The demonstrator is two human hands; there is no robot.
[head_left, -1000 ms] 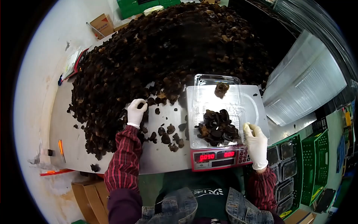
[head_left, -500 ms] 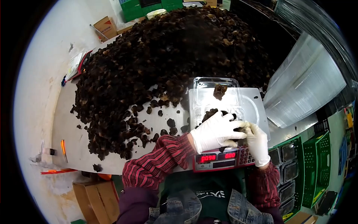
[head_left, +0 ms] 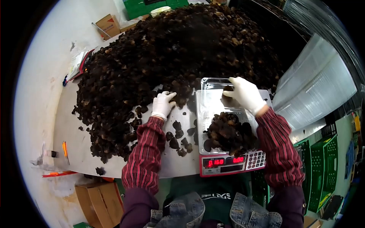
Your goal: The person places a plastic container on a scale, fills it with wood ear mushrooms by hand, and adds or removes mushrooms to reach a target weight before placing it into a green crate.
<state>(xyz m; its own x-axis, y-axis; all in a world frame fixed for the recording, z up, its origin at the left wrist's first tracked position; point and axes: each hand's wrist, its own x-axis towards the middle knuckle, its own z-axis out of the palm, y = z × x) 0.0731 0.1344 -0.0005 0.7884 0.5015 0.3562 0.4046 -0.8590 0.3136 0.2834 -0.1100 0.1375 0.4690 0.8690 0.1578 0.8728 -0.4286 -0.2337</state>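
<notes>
My left hand (head_left: pixel 163 104), in a white glove, is at the near edge of the big pile of dark mushroom-like pieces (head_left: pixel 152 57), fingers apart and touching the pile's edge. My right hand (head_left: pixel 245 93), also gloved, is over the raised lid half of a clear plastic container (head_left: pixel 213 87), with fingers spread beside a dark piece (head_left: pixel 228 98). The container's near half holds a heap of dark pieces (head_left: pixel 230 133). It sits on a digital scale (head_left: pixel 224 165) with a red display.
Stacked clear plastic containers (head_left: pixel 317 79) stand at the right. Green crates (head_left: pixel 323 167) are at the lower right, and a cardboard box (head_left: pixel 99 201) is below the table at left. Loose pieces (head_left: pixel 176 135) lie left of the scale.
Both hands have left the container's near half: my left hand moved left to the pile, my right hand up to the lid. The heap is uncovered, and the display went from 0.098 to 0.168.
</notes>
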